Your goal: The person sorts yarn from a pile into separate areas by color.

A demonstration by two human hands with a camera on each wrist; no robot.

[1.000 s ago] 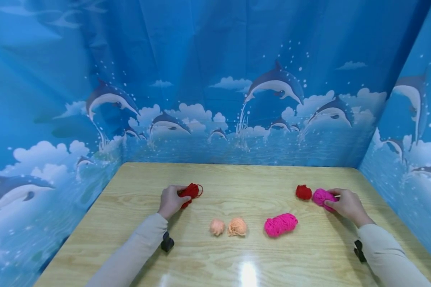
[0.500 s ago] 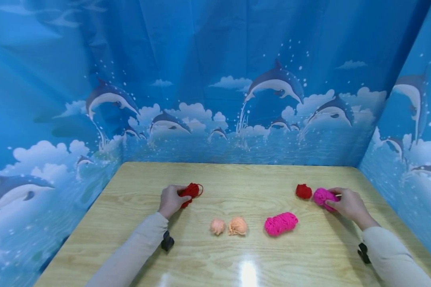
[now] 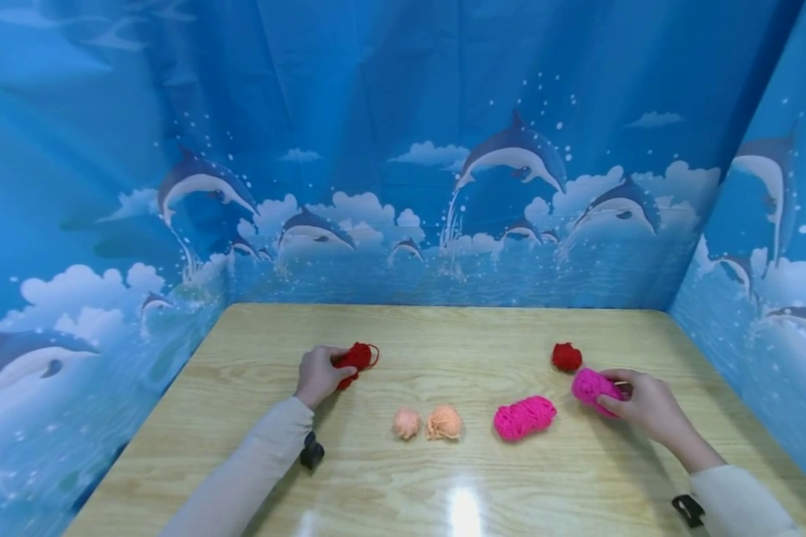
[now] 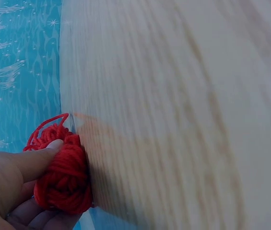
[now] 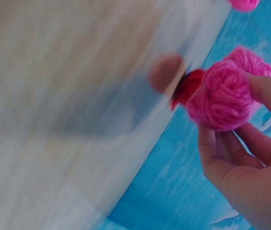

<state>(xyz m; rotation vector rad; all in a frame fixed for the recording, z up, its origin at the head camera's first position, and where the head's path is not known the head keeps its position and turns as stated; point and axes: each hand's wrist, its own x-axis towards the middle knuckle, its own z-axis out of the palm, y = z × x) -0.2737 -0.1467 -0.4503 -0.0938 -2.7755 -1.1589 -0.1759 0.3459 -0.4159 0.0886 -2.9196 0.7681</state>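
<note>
On the left of the table, my left hand [image 3: 319, 375] grips a red yarn skein [image 4: 68, 177], its thumb over the top and a loose loop of strand sticking out at the far end. Over at the right, my right hand [image 3: 650, 406] holds a pink yarn skein [image 5: 224, 93] between thumb and fingers. Just beyond that skein lies a small red yarn ball [image 3: 567, 357]. A second pink skein [image 3: 525, 418] rests to the left of my right hand.
Two peach yarn balls [image 3: 406, 424] sit side by side near the middle of the wooden table [image 3: 443, 335]. A blue curtain [image 3: 376, 186] printed with dolphins stands along the back and both sides.
My right hand has moved toward me and slightly left, carrying the pink skein away from its place beside the red ball. The left hand stays where it was.
</note>
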